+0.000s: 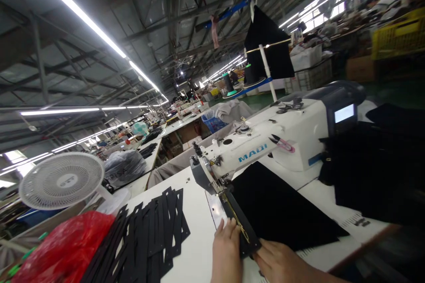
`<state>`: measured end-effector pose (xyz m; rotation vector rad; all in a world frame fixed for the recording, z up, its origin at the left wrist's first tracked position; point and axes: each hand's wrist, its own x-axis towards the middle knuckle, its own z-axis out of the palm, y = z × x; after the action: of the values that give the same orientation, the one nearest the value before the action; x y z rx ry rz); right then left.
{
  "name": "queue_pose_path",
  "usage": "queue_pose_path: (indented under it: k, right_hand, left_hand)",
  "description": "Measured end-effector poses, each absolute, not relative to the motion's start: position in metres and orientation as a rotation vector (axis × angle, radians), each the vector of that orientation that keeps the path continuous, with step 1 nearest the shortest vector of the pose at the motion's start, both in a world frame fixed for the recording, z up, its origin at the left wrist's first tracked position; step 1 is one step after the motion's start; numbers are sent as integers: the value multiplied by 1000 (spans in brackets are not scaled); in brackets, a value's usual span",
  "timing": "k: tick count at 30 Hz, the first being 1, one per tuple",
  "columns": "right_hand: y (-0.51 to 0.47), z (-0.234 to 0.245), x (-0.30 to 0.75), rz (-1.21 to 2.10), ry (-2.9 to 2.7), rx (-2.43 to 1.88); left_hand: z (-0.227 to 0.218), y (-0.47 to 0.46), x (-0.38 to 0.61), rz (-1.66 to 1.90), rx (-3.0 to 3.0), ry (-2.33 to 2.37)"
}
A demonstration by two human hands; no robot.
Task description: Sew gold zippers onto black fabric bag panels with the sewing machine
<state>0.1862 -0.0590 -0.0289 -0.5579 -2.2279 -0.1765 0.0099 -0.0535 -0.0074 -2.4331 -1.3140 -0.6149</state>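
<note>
A black strip with a gold zipper-like line [251, 229] along it runs up to the needle area of a white sewing machine [254, 152]. My left hand [227, 247] rests its outstretched fingers on the strip's left side. At the strip's near end, my right hand [279, 261] has its fingers closed on the corner; its thumb is hidden. A large black fabric panel [275, 208] lies flat just right of the strip, under the machine arm. Left of my hands, many flat black strips [156, 230] lie in an overlapping row on the white table [195, 252].
A red plastic bag [66, 247] and a white fan [63, 181] stand at the left. Pink-handled snips [282, 143] are on the machine. Dark fabric [375, 163] is piled at the right. Thread cones [229, 83] stand behind the machine.
</note>
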Motion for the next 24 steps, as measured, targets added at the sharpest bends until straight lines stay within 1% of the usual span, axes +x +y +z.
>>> queue_pose_path:
  k: [7, 12, 19, 24]
  right_hand:
    - [-40, -16, 185, -90, -2273, -525]
    - [-25, -16, 180, -57, -2273, -494]
    - [-6, -13, 172, -69, -2256, -495]
    - [-2, -8, 172, 12, -2275, -527]
  left_hand:
    - [6, -40, 13, -645, -2366, -1370]
    - [11, -31, 14, -673, -2397, -1559]
    - [16, -17, 14, -593, -2388, -1772]
    - [16, -16, 17, -680, -2366, -1884]
